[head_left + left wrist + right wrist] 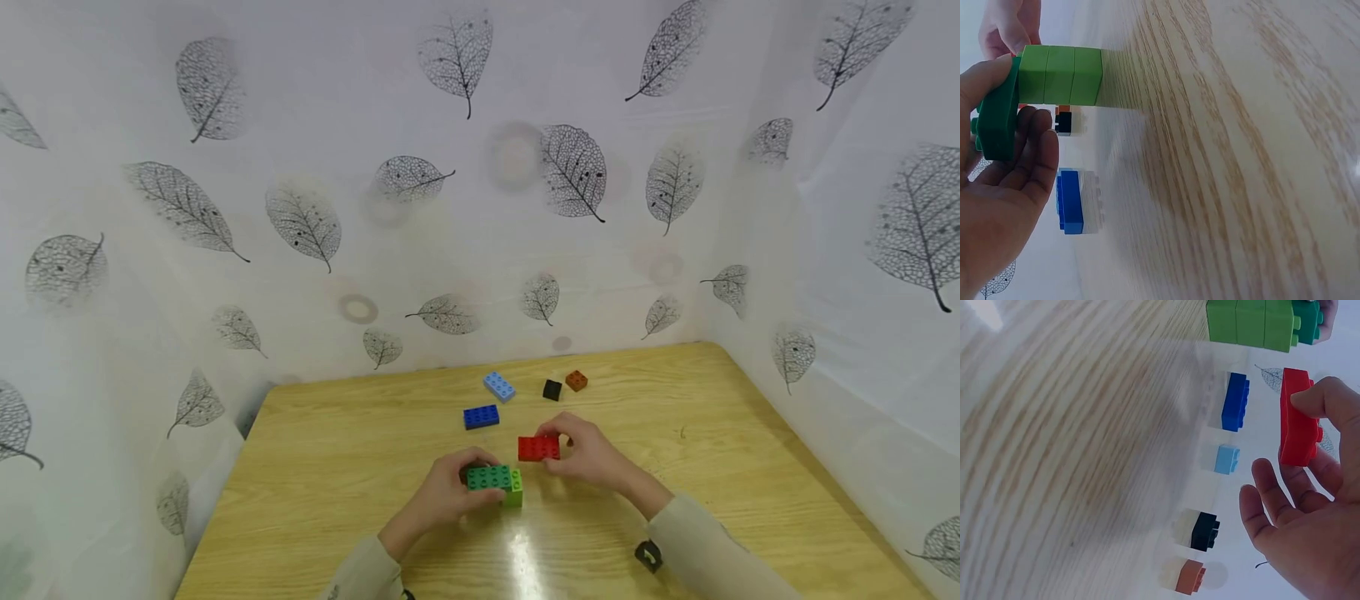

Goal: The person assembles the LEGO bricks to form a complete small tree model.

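Observation:
Near the middle of the wooden table, my left hand (444,492) grips a dark green building brick (488,477) between thumb and fingers. One end of that brick sits on a stack of three lime green bricks (1060,75), and the other end juts out over the left hand's curled fingers. The stack stands upright on the table. Just right of it, my right hand (588,457) pinches a red brick (1296,422) by its long sides, with thumb and fingers. The red brick is held up off the table, studs upward, apart from the green bricks.
Beyond the hands lie a dark blue brick (481,417), a light blue brick (498,386), a small black brick (552,390) and a small brown-orange brick (576,380). A leaf-patterned white curtain (480,250) hangs behind the wooden table (330,467).

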A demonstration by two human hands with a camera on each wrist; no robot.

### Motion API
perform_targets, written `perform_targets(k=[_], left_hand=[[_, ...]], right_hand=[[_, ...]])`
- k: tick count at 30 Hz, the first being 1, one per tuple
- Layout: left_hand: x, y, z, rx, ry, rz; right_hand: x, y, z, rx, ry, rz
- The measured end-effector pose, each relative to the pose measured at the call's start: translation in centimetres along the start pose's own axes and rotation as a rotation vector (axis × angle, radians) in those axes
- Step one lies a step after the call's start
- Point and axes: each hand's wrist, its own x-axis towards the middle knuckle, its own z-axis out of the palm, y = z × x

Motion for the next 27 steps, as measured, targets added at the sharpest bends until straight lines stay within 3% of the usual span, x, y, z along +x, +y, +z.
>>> perform_targets(k=[27], left_hand=[[0.0, 0.2, 0.2, -0.010, 0.006, -0.001]], right_hand=[[-1.9, -1.9, 0.1, 0.047, -0.091, -0.103]])
